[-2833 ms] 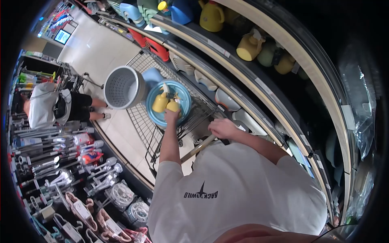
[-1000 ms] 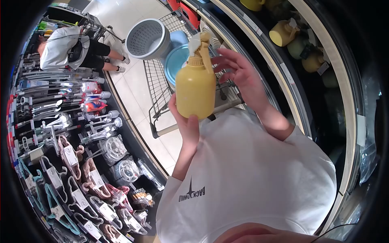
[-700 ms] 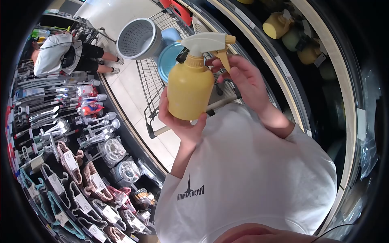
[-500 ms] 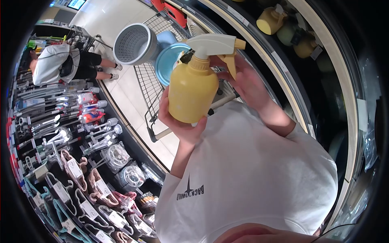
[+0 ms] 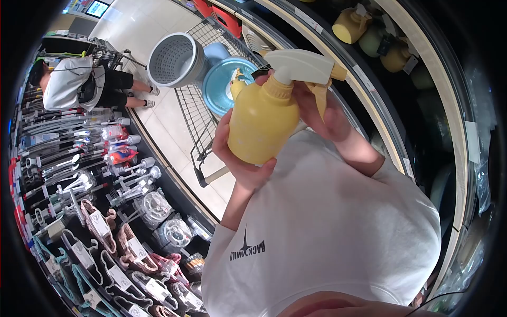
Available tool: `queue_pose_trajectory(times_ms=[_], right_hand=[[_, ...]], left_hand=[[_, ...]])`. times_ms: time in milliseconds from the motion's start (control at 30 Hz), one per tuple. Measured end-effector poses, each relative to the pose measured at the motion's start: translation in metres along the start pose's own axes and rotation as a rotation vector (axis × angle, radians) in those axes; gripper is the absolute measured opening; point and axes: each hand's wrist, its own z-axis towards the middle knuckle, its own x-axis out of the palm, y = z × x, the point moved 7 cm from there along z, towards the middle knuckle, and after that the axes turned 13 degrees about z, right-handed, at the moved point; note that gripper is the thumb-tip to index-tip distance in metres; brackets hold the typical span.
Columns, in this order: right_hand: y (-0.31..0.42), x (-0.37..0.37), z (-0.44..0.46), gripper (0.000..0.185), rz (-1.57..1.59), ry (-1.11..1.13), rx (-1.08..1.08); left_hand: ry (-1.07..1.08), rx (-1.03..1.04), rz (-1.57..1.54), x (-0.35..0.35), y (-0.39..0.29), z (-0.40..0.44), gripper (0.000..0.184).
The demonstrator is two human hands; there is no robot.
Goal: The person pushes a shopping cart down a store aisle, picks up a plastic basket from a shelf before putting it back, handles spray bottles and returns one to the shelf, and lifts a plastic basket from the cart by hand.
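A yellow spray bottle (image 5: 263,124) with a cream spray head and yellow trigger is held up in front of my chest, tilted to the right. My left hand (image 5: 240,166) cups its lower body, with fingers on the left side and thumb across the bottom. My right hand (image 5: 330,116) is up at the neck, behind the spray head and trigger; its fingers are partly hidden, and a fingertip shows left of the neck. Beyond the bottle, a blue basin (image 5: 211,94) sits in the cart, with a yellow and white item (image 5: 236,84) partly hidden in it.
The wire shopping cart (image 5: 191,127) stands ahead, with a grey basket (image 5: 171,59) on it. Hangers (image 5: 97,227) and packaged goods fill the left shelves. More yellow bottles (image 5: 348,26) are on the right shelf. Another person (image 5: 68,84) stands at far left.
The spray bottle has shifted right and slightly down, leaning further right, with both hands on it. More of the yellow and white item in the basin shows now.
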Motion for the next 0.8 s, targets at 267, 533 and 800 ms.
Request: queue_pose_trajectory(times_ms=[267, 533, 800], right_hand=[[-0.003, -0.008, -0.007, 0.093, 0.018, -0.068, -0.01], [-0.005, -0.014, -0.011, 0.092, 0.028, -0.124, -0.006], [-0.015, -0.027, -0.014, 0.093, -0.053, -0.067, 0.009]], left_hand=[[0.008, 0.007, -0.028, 0.002, 0.001, -0.002, 0.099], [0.004, 0.043, 0.058, 0.003, 0.001, -0.004, 0.103], [-0.042, -0.253, 0.039, 0.0, 0.011, -0.007, 0.102]])
